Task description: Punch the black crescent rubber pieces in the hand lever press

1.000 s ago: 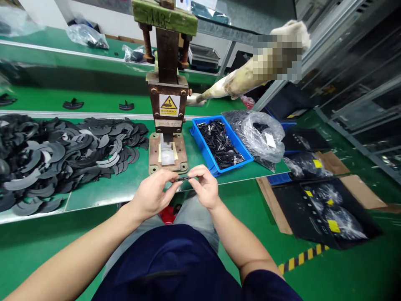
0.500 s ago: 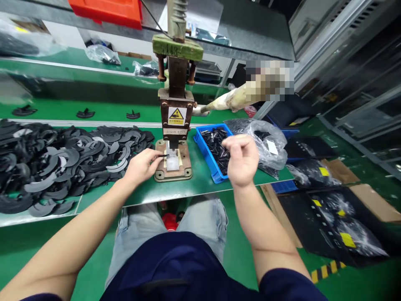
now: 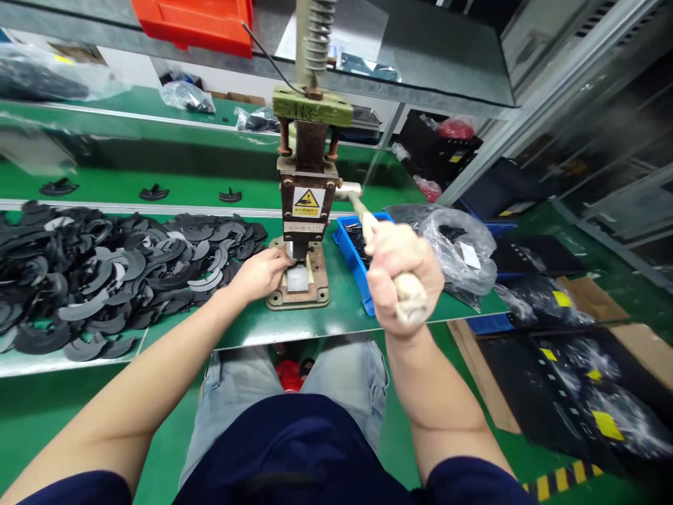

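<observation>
My right hand [image 3: 402, 263] is wrapped round the taped lever [image 3: 364, 214] of a hand press [image 3: 310, 165]; the lever slants down toward me, its knob showing below my fingers. At the press base [image 3: 276, 300], my left hand [image 3: 261, 273] pinches a small black plastic part [image 3: 292, 261], mostly hidden by my fingertips. The dark ram [image 3: 300, 251] is down right beside those fingertips. A pale, clear-looking block [image 3: 297, 279] sits on the base in front of the ram.
A heap of curved black parts [image 3: 105, 280] covers the bench left. Right of the press stand a blue bin [image 3: 351, 256] of small black pieces and a plastic bag [image 3: 457, 245]. A red bin [image 3: 197, 24] sits on the upper shelf. Bagged goods [image 3: 599, 358] lie at right.
My right hand, empty-looking above the blue bin before, now grips the lever. The lever has swung down toward me and the ram has dropped. My left hand is closer in to the ram.
</observation>
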A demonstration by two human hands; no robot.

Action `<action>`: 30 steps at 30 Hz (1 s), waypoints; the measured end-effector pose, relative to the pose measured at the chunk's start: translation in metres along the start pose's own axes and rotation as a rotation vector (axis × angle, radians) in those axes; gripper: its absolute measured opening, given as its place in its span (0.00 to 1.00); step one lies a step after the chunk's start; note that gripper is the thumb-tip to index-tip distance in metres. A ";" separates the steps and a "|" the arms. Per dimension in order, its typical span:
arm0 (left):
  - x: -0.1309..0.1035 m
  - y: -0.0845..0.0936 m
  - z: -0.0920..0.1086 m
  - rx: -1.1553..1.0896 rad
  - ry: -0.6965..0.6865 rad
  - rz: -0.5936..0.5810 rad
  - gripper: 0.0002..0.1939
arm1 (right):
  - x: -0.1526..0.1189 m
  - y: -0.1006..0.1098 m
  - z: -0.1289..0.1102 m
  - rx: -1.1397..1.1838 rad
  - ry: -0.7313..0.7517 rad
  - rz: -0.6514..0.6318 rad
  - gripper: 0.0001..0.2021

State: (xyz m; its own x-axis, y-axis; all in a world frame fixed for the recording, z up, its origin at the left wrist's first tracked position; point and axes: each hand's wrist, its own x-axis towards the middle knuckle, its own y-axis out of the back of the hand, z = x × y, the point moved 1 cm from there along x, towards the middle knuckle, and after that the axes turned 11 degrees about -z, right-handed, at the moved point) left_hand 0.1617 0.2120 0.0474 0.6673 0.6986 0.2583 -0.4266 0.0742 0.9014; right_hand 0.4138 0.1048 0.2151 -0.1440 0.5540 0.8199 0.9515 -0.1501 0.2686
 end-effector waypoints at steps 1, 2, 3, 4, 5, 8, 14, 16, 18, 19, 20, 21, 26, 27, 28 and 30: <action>-0.001 -0.001 0.001 -0.021 0.003 0.007 0.19 | -0.014 -0.002 0.004 -0.027 0.022 -0.016 0.13; -0.001 -0.001 0.003 -0.039 0.011 0.015 0.19 | -0.026 -0.003 0.008 -0.056 0.039 -0.035 0.11; -0.002 0.000 0.007 -0.051 0.023 0.023 0.19 | -0.036 -0.003 0.012 -0.079 0.051 -0.047 0.09; -0.003 0.002 0.011 -0.059 0.039 0.035 0.18 | -0.044 -0.004 0.016 -0.099 0.063 -0.054 0.08; -0.005 0.005 0.016 -0.064 0.059 0.049 0.18 | -0.050 -0.004 0.020 -0.116 0.076 -0.045 0.07; -0.021 0.014 0.029 -0.094 0.097 0.090 0.15 | -0.054 -0.007 0.034 -0.135 0.138 0.049 0.08; -0.144 0.034 0.039 -0.021 0.402 0.409 0.11 | -0.050 -0.018 0.053 -0.122 0.156 0.212 0.19; -0.202 0.040 0.024 0.035 0.683 0.575 0.11 | -0.051 -0.022 0.057 -0.123 0.197 0.267 0.22; -0.258 0.048 -0.001 0.038 1.040 0.776 0.16 | -0.051 -0.024 0.061 -0.119 0.229 0.303 0.23; -0.281 0.052 -0.014 0.026 1.192 0.850 0.18 | -0.050 -0.025 0.062 -0.118 0.234 0.314 0.24; -0.301 0.057 -0.027 -0.005 1.325 0.929 0.21 | -0.050 -0.025 0.064 -0.116 0.237 0.320 0.24; -0.317 0.061 -0.040 -0.049 1.441 1.010 0.24 | -0.050 -0.026 0.064 -0.115 0.236 0.321 0.25; -0.343 0.073 -0.082 -0.323 1.853 1.159 0.42 | -0.050 -0.023 0.060 -0.139 0.194 0.294 0.23; -0.342 0.072 -0.086 -0.360 1.896 1.160 0.44 | -0.050 -0.022 0.059 -0.148 0.182 0.283 0.23; -0.341 0.070 -0.089 -0.380 1.917 1.168 0.46 | -0.050 -0.021 0.059 -0.156 0.179 0.277 0.23; -0.340 0.066 -0.094 -0.392 1.825 1.169 0.44 | -0.050 -0.020 0.059 -0.166 0.197 0.270 0.23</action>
State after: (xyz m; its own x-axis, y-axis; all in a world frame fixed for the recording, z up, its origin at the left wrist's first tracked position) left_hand -0.1507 0.0464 -0.0135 -0.9430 0.2198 -0.2497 -0.3170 -0.8213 0.4743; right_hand 0.4183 0.1286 0.1391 0.0416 0.3106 0.9496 0.9074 -0.4095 0.0942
